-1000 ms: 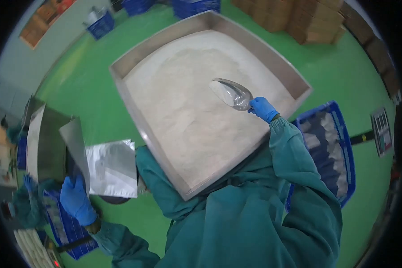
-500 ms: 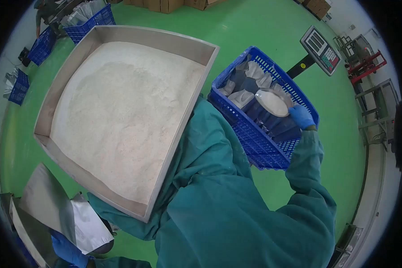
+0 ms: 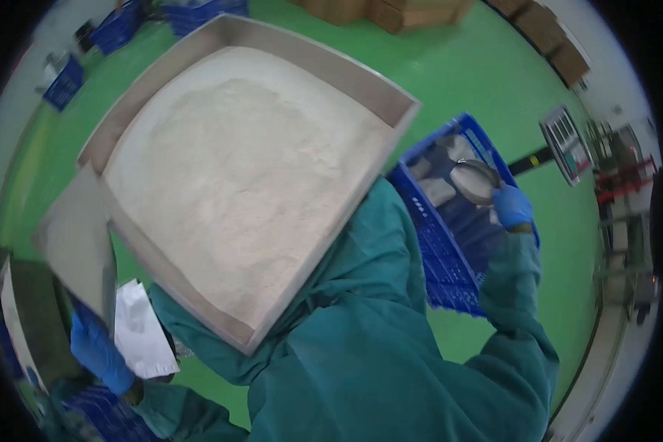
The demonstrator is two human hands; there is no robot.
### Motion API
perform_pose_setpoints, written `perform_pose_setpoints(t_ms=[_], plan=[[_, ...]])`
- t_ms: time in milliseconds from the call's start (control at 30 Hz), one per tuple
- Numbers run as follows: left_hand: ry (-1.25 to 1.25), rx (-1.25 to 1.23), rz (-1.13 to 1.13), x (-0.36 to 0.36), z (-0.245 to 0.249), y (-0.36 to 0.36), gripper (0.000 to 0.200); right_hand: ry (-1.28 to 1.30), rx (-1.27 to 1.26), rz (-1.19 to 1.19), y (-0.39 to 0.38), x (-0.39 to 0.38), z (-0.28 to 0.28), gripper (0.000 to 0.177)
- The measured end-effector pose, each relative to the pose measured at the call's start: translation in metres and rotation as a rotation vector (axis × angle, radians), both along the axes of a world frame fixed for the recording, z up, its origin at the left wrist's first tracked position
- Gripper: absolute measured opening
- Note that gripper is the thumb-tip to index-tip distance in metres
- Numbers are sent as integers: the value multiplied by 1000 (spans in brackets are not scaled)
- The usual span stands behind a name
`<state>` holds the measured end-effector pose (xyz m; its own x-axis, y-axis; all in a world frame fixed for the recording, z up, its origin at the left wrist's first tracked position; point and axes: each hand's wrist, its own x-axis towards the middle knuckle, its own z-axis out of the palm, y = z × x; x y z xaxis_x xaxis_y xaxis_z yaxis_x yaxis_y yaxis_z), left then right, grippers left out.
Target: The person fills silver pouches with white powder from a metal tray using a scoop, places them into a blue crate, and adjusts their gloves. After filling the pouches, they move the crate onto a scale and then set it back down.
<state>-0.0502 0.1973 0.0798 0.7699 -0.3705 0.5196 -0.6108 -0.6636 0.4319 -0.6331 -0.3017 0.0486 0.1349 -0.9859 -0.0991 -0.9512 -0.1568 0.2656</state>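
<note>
Silver-coloured and shiny, a rounded scoop [image 3: 473, 180] carrying pale powder is to the right of the tray, over the blue crate. The blue-gloved right hand [image 3: 513, 207] has its grip closed around the scoop's handle end. Beneath lies a blue perforated plastic crate [image 3: 449, 269] with whitish, crumpled-topped packs [image 3: 438, 191] inside, just right of the tray. Farther right of the tray, a grey display panel [image 3: 566, 145] sits on a dark post.

Left of the tray, the blue-gloved left hand [image 3: 99, 357] grasps the lower end of a grey, smooth, flat piece [image 3: 81, 247], whose upper end overlaps the tray's left corner in view. A silvery-white flat bag [image 3: 141, 328] lies just left of the tray's near corner.

Off-white powder [image 3: 236, 169] covers the bottom of the square metal tray [image 3: 331, 77] itself. Beyond the tray, brown cardboard boxes [image 3: 420, 15] stand on the green floor [image 3: 457, 81].
</note>
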Motion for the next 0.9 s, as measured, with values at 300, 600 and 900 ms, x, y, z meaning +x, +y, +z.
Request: perform_pose_setpoints(t_ms=[300, 600, 900], plan=[[29, 5, -28, 21, -10, -76, 25, 181, 97, 562, -72, 274, -1, 32], [143, -16, 30, 51, -32, -87, 16, 322, 522, 1339, -67, 386, -276, 29], [-178, 428, -8, 37, -34, -148, 23, -225, 752, 913, 32, 402, -204, 25]])
